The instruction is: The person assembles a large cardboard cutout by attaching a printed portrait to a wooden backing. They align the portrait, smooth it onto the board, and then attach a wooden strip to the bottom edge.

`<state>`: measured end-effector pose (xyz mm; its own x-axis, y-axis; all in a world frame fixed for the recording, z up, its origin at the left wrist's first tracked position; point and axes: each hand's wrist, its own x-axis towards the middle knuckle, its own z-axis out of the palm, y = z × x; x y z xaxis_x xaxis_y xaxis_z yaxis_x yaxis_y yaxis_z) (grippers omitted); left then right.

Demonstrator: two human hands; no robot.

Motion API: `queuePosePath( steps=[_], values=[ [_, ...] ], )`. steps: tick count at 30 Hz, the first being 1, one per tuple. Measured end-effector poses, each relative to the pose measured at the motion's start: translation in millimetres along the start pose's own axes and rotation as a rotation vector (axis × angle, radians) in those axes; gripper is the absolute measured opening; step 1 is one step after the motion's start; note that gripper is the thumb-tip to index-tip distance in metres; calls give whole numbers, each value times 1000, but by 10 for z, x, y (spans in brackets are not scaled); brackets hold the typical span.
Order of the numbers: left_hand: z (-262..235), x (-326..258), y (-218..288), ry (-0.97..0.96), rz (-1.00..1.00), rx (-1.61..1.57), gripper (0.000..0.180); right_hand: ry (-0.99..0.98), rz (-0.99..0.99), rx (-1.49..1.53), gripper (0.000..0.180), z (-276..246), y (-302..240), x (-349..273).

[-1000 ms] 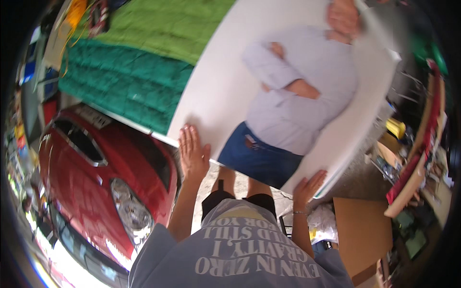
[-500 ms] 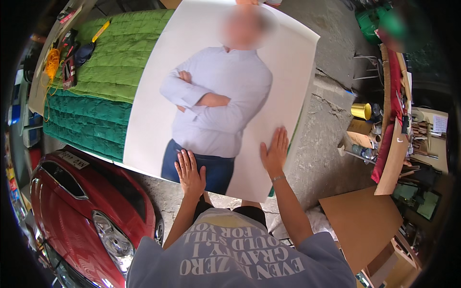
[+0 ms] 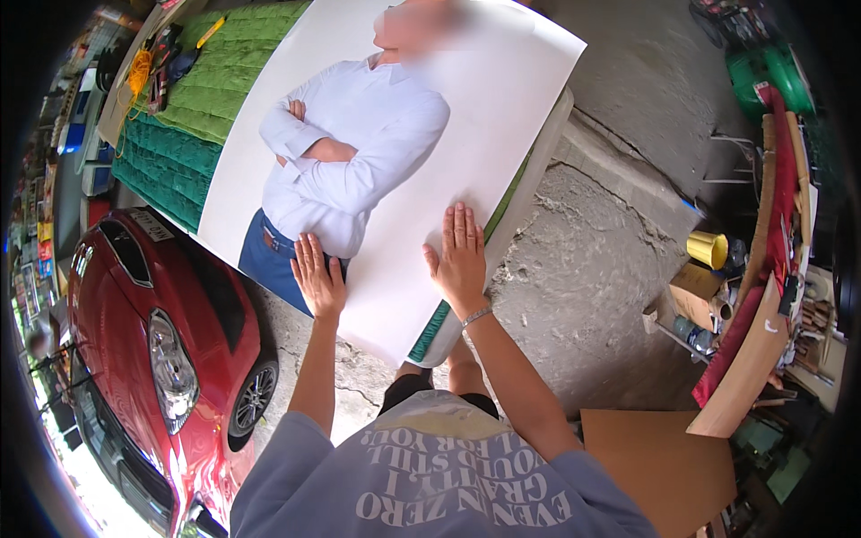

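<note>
A large white poster (image 3: 502, 99) lies over a table (image 3: 511, 215) covered in green cloth, its printed figure in a light shirt and blue trousers with folded arms. My left hand (image 3: 319, 280) rests flat on the poster's near part, over the printed trousers, fingers stretched out. Farther right, my right hand (image 3: 460, 260) lies flat on the white margin by the right edge, thumb apart from the fingers. Neither hand grips anything. Dark green quilted cloth (image 3: 432, 330) shows beneath the poster at the near right corner.
A red car (image 3: 134, 314) stands close on the left. On the quilt (image 3: 229, 81) at the far left lie tools and an orange cord (image 3: 138, 72). To the right are a gold bucket (image 3: 707, 249), a cardboard box (image 3: 695, 289), a brown board (image 3: 659, 466) and a cracked concrete floor (image 3: 574, 296).
The view has shifted, and the poster now appears farther left and more slanted. More table edge and green cloth shows along its right side. Both hands remain flat on it.
</note>
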<state>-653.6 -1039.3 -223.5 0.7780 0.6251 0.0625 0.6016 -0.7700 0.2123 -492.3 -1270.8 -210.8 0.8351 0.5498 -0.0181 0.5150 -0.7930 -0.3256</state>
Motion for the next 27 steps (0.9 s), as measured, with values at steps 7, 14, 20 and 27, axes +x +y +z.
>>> queuePosePath(
  steps=[7, 14, 20, 27],
  values=[
    [12, -8, -9, 21, -11, -20, 65, -26, -110, -75, 84, -95, 429, 476],
    [-41, 13, 19, -12, -42, -25, 64, 69, -99, -182, 91, -323, 1308, 1704],
    [-60, 41, 3, -58, -67, -10, 65, 83, -86, -253, 91, -560, 2060, 2775],
    [-8, 30, 27, -76, -116, 5, 68, 127, -107, -251, 89, -692, 2529, 3467]
  ],
)
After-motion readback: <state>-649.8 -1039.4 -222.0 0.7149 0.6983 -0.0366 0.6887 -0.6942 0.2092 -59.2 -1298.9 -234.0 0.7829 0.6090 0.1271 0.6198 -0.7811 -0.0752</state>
